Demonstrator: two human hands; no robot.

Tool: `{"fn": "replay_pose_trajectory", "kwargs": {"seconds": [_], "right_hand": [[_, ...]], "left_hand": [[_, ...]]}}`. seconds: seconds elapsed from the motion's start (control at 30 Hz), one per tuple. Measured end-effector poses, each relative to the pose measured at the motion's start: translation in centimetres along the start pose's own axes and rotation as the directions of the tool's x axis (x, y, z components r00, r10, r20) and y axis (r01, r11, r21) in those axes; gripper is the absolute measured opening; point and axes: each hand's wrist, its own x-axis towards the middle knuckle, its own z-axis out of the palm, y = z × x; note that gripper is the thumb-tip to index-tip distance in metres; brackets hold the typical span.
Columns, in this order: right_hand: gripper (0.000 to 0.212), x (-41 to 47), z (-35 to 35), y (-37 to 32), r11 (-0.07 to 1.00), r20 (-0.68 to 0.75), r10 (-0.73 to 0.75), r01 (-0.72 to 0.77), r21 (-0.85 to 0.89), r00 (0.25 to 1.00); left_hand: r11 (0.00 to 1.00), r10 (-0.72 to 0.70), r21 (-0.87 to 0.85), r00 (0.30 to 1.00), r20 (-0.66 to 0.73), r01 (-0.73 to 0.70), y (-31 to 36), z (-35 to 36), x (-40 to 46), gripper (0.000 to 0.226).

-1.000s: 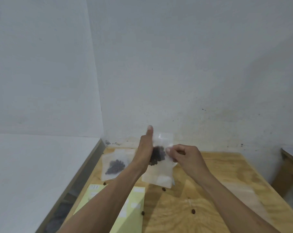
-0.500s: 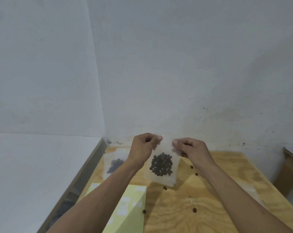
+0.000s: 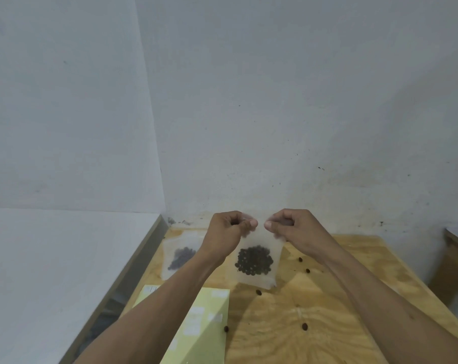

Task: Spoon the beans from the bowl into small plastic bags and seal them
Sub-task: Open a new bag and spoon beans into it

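Head view: the left hand and right hand are both pinching the top strip of the bag now, dangling it above the plywood table. A second ago it was sideways, so I'm guessing sealing is happening. Thin frosted plastic, dark round beans clumping low. Another filled bag is lying flat on the left.

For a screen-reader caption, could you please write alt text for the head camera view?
Both hands, left and right, pinch the top edge of a small clear plastic bag of dark beans, held up over a plywood table. Another filled bag lies at the left, loose beans are scattered about, and a yellow-green sheet lies nearer.
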Motion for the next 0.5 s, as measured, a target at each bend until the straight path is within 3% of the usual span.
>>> {"fn": "replay_pose_trajectory", "kwargs": {"seconds": [0.07,0.17,0.33,0.5], "right_hand": [[0.016,0.0,0.1,-0.4,1.0,0.035,-0.016,0.017,-0.024,0.999],[0.016,0.4,0.6,-0.8,0.998,-0.045,0.0,-0.002,-0.06,0.999],[0.015,0.7,1.6,-0.9,0.948,-0.018,0.108,-0.098,0.304,0.994],[0.011,1.5,3.2,-0.6,0.979,-0.158,0.091,-0.059,0.196,0.983]], "left_hand": [[1.0,-0.009,-0.027,0.999,-0.033,0.008,0.0,-0.1,0.0,0.012],[0.997,-0.037,-0.064,0.997,-0.066,0.033,0.0,0.0,-0.3,0.008],[0.986,-0.104,-0.144,0.981,-0.161,0.081,-0.1,-1.8,0.4,0.009],[0.98,-0.133,-0.168,0.976,-0.172,0.104,-0.2,-2.5,0.4,0.012]]}}
